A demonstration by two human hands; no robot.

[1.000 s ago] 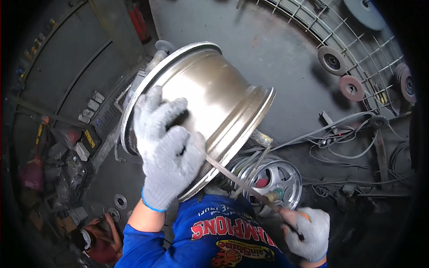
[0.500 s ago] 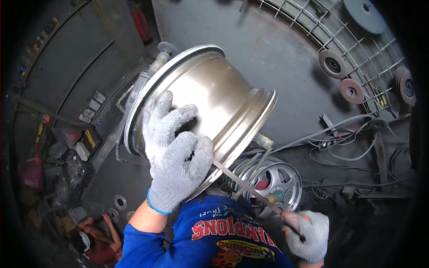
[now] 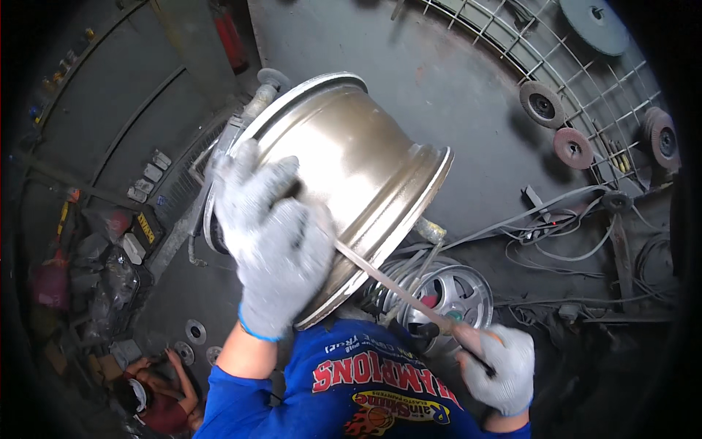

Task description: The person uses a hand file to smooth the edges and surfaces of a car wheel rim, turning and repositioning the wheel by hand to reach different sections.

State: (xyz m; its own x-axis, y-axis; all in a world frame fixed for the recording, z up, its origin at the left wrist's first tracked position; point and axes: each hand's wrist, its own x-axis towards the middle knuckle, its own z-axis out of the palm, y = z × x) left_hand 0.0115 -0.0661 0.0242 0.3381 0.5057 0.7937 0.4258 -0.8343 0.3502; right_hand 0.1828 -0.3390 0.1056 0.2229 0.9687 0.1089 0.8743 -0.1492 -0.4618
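A metal wheel rim with a bare, shiny barrel lies tilted in front of me. My left hand, in a grey-white knitted glove, is over its left side, blurred by motion. Its upper fingers stretch out across the barrel, while the thumb side closes around the far end of a long thin bar-like tool. That tool slants down over the rim's near edge; its tip is hidden by the glove. At lower right, my gloved right hand grips the tool's brownish handle, where a dark peg-like part shows.
Behind the near lip sits another, spoked wheel. Abrasive discs hang on a wire grid at upper right, with cables below. A person crouches at lower left near discs on the floor. A red cylinder stands far back.
My left hand and the tool's far end have shifted left and slightly up across the rim. The right hand has followed, moving slightly up and left. The wheel rim stays in place.
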